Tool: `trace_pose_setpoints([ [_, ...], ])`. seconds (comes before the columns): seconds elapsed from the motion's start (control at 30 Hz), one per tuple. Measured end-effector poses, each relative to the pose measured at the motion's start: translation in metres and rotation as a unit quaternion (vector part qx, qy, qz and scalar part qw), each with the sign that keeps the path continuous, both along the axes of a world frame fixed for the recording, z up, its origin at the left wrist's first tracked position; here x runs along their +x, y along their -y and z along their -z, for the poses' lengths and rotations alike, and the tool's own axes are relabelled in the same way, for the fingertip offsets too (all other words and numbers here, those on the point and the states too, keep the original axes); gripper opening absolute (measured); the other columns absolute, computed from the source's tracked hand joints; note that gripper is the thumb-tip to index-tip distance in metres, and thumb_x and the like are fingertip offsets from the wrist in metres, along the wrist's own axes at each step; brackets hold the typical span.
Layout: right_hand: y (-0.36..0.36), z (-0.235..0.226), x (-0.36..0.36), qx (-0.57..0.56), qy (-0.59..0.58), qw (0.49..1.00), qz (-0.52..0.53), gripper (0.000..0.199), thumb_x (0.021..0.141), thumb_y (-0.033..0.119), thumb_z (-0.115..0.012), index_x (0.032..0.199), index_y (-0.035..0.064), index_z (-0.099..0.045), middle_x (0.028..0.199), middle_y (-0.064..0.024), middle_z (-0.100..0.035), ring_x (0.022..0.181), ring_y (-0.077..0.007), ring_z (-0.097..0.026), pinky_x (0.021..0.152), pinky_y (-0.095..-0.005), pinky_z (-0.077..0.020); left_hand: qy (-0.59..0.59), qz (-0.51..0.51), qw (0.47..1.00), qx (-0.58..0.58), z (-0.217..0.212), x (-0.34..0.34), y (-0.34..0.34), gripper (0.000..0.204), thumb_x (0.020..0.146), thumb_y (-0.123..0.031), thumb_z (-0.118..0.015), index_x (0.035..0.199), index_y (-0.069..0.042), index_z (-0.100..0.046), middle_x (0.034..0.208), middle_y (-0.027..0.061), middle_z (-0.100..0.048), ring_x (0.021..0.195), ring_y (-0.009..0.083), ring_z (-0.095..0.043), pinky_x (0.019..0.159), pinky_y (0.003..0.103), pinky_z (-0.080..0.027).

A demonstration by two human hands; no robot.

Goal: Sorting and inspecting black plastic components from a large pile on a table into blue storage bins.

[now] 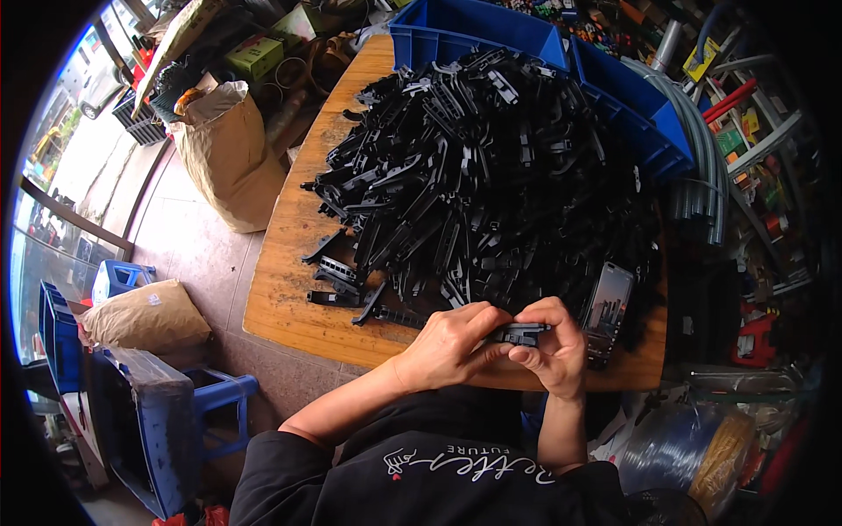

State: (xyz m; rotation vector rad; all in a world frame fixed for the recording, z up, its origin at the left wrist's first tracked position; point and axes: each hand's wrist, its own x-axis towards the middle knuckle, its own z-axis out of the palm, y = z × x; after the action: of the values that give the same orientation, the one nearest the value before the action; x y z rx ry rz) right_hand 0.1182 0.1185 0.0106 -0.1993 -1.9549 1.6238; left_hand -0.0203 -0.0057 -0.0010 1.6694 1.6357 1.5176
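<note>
One left hand (447,344) and one right hand (560,346) are gripping a single black part (524,334). One table (294,294) is bearing a heap (491,184) of similar black pieces, too many and too tangled to be counted. One phone (611,300) is leaning at the heap's near right side, two blue bins (478,31) are standing along the table's far edge, and two brown sacks are sitting on the left: one upright (224,162), one slumped (149,316).

The fingers are hiding both ends of the part, so its full shape is not showing. The pieces are covering much of the tabletop and one another, and the heap's right side is fading into shadow. The dark rim is cutting off the clutter at the far right.

The part is lying roughly level between the hands, just above the table's near edge. The left hand is closing its bent fingers and thumb on the left end; the right hand is pinching the right end, its forefinger curving above and its thumb pressing below. Neither grip is standing open. The phone is resting just beyond the right hand.
</note>
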Motion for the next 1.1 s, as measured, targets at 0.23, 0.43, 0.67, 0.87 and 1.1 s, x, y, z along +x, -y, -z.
trace_pose_setpoints([
  [0.23,-0.005,0.003,0.000,0.057,-0.021,0.998,0.009,0.036,0.070,0.019,-0.081,0.094,-0.0003,-0.062,0.082,-0.0063,-0.057,0.074,-0.0134,-0.054,0.064,-0.0229,-0.0441,-0.014,0.006,0.999,0.036,0.008,-0.001,-0.002,0.031,0.077,-0.018,-0.072,0.095,0.002,-0.056,0.074,0.0119,-0.056,0.061,0.0275,-0.058,0.053,0.034,-0.045],
  [0.43,-0.017,-0.005,-0.005,0.177,0.013,0.984,0.014,0.038,0.067,0.023,-0.082,0.091,0.0004,-0.062,0.081,-0.0063,-0.058,0.071,-0.0121,-0.055,0.062,-0.0229,-0.0432,-0.091,-0.053,0.994,0.026,-0.002,-0.001,0.005,0.037,0.079,-0.021,-0.070,0.105,0.000,-0.054,0.081,0.0128,-0.058,0.066,0.0255,-0.059,0.055,0.033,-0.047],
  [0.67,-0.273,-0.169,-0.033,0.341,0.028,0.862,0.373,0.047,0.084,0.020,-0.069,0.124,0.0023,-0.052,0.115,-0.0113,-0.058,0.101,-0.0152,-0.055,0.091,-0.0254,-0.0412,-0.152,-0.430,0.879,-0.140,0.000,-0.083,0.025,0.040,0.082,-0.019,-0.064,0.116,-0.005,-0.047,0.096,0.0117,-0.060,0.081,0.0304,-0.060,0.069,0.038,-0.050],
  [0.87,-0.119,-0.133,-0.037,0.427,0.089,0.894,0.109,0.015,0.082,0.009,-0.064,0.095,0.0024,-0.065,0.093,-0.0057,-0.063,0.084,-0.0121,-0.058,0.075,-0.0240,-0.0449,-0.060,-0.450,0.888,-0.071,-0.002,-0.106,0.050,0.035,0.086,-0.009,-0.057,0.120,-0.004,-0.049,0.073,0.0087,-0.061,0.062,0.0175,-0.061,0.056,0.029,-0.049],
  [1.1,0.017,0.016,0.002,0.421,0.128,0.892,-0.102,0.030,0.066,0.010,-0.076,0.094,0.0024,-0.066,0.088,-0.0053,-0.060,0.074,-0.0202,-0.057,0.064,-0.0292,-0.0506,0.505,-0.096,0.855,0.077,-0.001,-0.073,0.028,0.018,0.073,0.004,-0.052,0.089,-0.002,-0.047,0.093,0.0142,-0.058,0.077,0.0232,-0.066,0.068,0.033,-0.057],
])
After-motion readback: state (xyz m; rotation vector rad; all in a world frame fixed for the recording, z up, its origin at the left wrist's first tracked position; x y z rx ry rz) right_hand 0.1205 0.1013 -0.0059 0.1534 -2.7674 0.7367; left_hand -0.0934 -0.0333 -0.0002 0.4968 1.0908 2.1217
